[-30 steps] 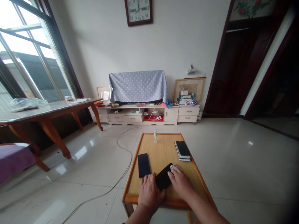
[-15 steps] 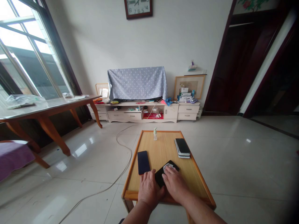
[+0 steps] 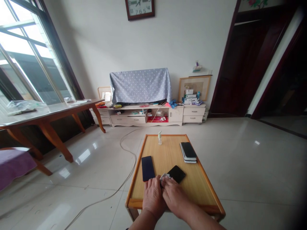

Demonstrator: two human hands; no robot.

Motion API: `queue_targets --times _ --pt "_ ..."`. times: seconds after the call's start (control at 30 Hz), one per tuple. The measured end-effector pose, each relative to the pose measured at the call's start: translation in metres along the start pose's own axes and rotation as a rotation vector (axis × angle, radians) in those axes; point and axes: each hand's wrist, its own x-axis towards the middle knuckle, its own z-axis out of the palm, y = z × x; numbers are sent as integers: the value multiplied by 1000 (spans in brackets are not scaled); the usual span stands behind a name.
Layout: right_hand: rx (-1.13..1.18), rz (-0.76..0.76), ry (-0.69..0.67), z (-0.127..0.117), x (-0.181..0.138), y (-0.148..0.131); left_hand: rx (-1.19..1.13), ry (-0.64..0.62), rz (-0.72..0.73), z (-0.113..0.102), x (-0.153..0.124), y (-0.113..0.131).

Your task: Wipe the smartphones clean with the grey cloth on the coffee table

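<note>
A black phone (image 3: 177, 173) lies slanted on the small wooden table (image 3: 168, 153), its near end under my hands. My right hand (image 3: 174, 198) presses a small white cloth (image 3: 164, 176) onto the phone's near end, fingers closed over the cloth. My left hand (image 3: 152, 197) rests beside it, fingers flat against the phone's left edge. A second dark phone (image 3: 147, 168) lies to the left. A stack of phones (image 3: 188, 151) sits at the table's right edge. A little spray bottle (image 3: 159, 138) stands at the far end.
A white cable (image 3: 124, 150) snakes over the tiled floor left of the table. A long wooden table (image 3: 48, 115) stands by the window at left. A low cabinet (image 3: 153, 115) with a cloth-covered screen (image 3: 141, 85) lines the far wall. A dark doorway (image 3: 242, 64) opens at right.
My right hand has slid the cloth from the phone's far end down to its near end, uncovering most of the screen. The left hand stayed at the phone's edge.
</note>
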Motion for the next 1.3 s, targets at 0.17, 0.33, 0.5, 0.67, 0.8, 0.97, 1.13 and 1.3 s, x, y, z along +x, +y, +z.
queue_targets --times 0.17,0.33,0.5,0.67,0.8,0.97,1.13,1.3 --pt "-139 256 95 -16 14 27 -13 35 -2 0 0 2" --pt "-118 220 80 -6 1 16 2 39 14 2 0 -1" --pt "1 15 70 -5 -19 -10 26 4 11 -4 1 4" --pt "-156 239 163 -42 -10 18 26 37 -23 -13 -1 16" --pt "-149 185 150 -38 -20 4 3 9 -7 -10 -1 10" --pt "-62 -5 73 -23 -37 -32 11 -69 2 -7 0 0" --pt "-141 102 123 -37 -30 -14 -14 -27 -17 -11 0 7" --pt "-177 153 145 -33 -26 3 -23 3 -14 -11 0 9"
